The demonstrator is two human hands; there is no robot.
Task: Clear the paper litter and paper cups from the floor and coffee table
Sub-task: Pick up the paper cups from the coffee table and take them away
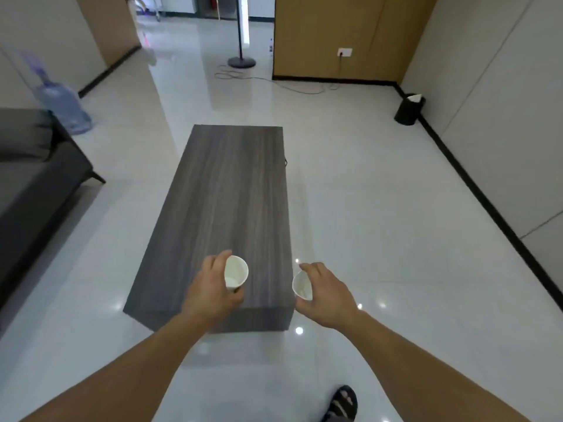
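My left hand grips a white paper cup above the near end of the dark wooden coffee table. The cup's mouth tilts toward me. My right hand holds a second white paper cup, slightly squashed, just past the table's near right corner, over the floor. Apart from the cup held over it, the table top shows only wood grain.
A black waste bin with white paper in it stands by the right wall. A dark sofa is on the left, a blue water jug behind it. A lamp stand and cable lie far ahead. My sandalled foot is below.
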